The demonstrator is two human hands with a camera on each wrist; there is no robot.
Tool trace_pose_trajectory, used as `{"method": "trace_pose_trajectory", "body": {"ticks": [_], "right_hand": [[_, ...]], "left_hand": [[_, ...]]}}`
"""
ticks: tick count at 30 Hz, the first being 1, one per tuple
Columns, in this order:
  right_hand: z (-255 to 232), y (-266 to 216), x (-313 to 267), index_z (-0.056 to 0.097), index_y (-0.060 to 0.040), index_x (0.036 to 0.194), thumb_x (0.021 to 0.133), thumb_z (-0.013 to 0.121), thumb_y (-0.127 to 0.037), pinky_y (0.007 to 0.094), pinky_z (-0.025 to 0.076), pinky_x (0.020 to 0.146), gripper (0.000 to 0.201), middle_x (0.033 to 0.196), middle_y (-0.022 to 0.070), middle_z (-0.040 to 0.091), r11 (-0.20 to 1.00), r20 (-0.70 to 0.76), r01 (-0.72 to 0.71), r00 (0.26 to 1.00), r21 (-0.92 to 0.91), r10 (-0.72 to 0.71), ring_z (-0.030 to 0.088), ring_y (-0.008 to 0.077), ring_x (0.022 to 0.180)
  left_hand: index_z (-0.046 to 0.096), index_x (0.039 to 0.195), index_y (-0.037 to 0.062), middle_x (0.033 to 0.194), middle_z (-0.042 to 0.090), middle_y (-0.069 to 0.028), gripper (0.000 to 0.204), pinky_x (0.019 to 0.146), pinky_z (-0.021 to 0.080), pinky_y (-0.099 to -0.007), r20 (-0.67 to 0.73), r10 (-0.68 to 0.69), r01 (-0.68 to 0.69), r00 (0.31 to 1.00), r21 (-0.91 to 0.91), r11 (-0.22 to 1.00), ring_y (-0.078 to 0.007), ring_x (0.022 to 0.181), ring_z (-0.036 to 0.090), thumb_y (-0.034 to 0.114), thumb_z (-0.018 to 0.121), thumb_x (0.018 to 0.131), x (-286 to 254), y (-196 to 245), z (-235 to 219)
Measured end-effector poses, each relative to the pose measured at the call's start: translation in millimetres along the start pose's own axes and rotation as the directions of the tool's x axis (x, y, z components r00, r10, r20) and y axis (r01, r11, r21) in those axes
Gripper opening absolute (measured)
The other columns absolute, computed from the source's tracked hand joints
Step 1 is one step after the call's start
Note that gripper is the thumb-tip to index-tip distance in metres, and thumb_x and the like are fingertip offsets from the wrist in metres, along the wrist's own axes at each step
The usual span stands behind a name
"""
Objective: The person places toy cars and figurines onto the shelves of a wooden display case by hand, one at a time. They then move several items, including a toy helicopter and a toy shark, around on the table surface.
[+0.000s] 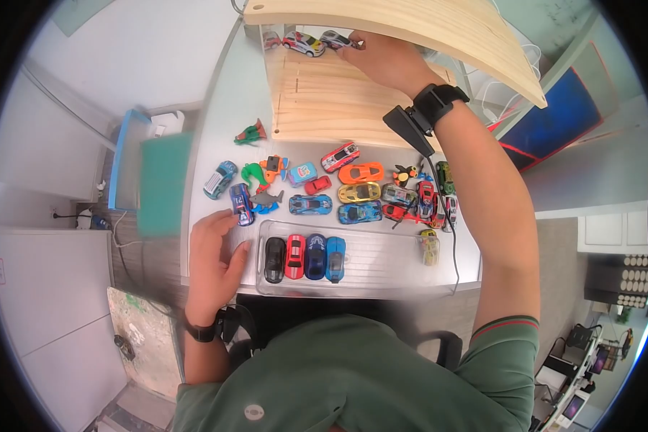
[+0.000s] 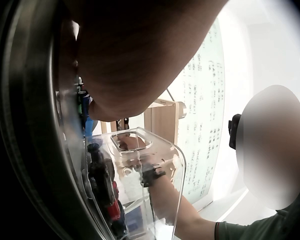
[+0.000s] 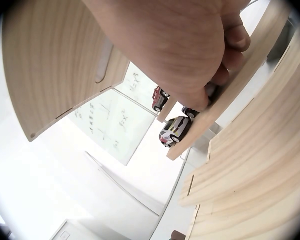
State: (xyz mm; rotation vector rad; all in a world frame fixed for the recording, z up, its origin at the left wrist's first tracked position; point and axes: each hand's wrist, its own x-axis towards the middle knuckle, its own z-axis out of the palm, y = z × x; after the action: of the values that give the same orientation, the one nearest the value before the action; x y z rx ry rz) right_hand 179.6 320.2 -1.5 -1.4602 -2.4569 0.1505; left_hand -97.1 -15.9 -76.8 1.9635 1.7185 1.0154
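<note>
My right hand (image 1: 385, 57) reaches into the wooden shelf unit and pinches a small white-and-dark toy car (image 1: 334, 40). In the right wrist view the fingers (image 3: 217, 92) mostly hide that car. Right beside it on the same board stands a white, red and yellow toy car (image 1: 304, 44). My left hand (image 1: 214, 261) rests by the table's left side, fingers loose and thumb apart, with fingertips right at the rear of a blue toy car (image 1: 242, 204). To its right, a clear plastic tray (image 1: 381, 281) holds a row of black, red and blue toy cars (image 1: 294, 256).
Several toy cars, such as an orange one (image 1: 361, 173), crowd the table (image 1: 223, 151) between tray and shelf unit (image 1: 338, 108). Among them lie a grey toy shark (image 1: 268, 199) and a green toy figure (image 1: 250, 133). The shelf's top board (image 1: 396, 21) overhangs my right hand.
</note>
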Motion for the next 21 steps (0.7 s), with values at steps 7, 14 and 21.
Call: {"method": "trace_pose_trajectory", "body": {"ticks": [7, 14, 21], "right_hand": [[-5, -1, -1, 0.075, -0.0009, 0.125, 0.101, 0.067, -0.049, 0.0420, 0.058, 0.091, 0.054, 0.111, 0.0201, 0.078, 1.000, 0.031, 0.000, 1.000, 0.026, 0.000, 0.075, 0.0340, 0.101], [-6, 4, -5, 0.065, 0.0021, 0.142, 0.101, 0.067, -0.050, 0.0392, 0.056, 0.101, 0.066, 0.129, 0.0241, 0.074, 0.999, 0.040, 0.022, 0.999, 0.030, -0.023, 0.073, 0.0341, 0.117], [-17, 11, -9, 0.062, 0.0028, 0.145, 0.100, 0.065, -0.050, 0.0392, 0.053, 0.106, 0.070, 0.136, 0.0247, 0.071, 0.998, 0.059, -0.041, 0.998, 0.057, 0.037, 0.070, 0.0342, 0.125]], "left_hand": [[0.063, 0.132, 0.0039, 0.136, 0.064, -0.0208, 0.047, 0.108, 0.047, -0.0470, 0.001, 0.006, -0.006, 1.000, 0.004, 1.000, -0.0414, 0.124, 0.060, 0.000, 0.077, 0.087, 0, -1, 0], [0.063, 0.132, 0.0037, 0.136, 0.064, -0.0208, 0.047, 0.108, 0.047, -0.0468, 0.001, 0.001, -0.001, 1.000, 0.006, 1.000, -0.0412, 0.125, 0.060, 0.001, 0.077, 0.087, 0, -1, 0], [0.063, 0.133, 0.0048, 0.141, 0.062, -0.0193, 0.050, 0.112, 0.046, -0.0450, 0.016, -0.025, 0.025, 1.000, -0.004, 1.000, -0.0382, 0.130, 0.059, -0.002, 0.075, 0.085, -2, -1, -1]]}}
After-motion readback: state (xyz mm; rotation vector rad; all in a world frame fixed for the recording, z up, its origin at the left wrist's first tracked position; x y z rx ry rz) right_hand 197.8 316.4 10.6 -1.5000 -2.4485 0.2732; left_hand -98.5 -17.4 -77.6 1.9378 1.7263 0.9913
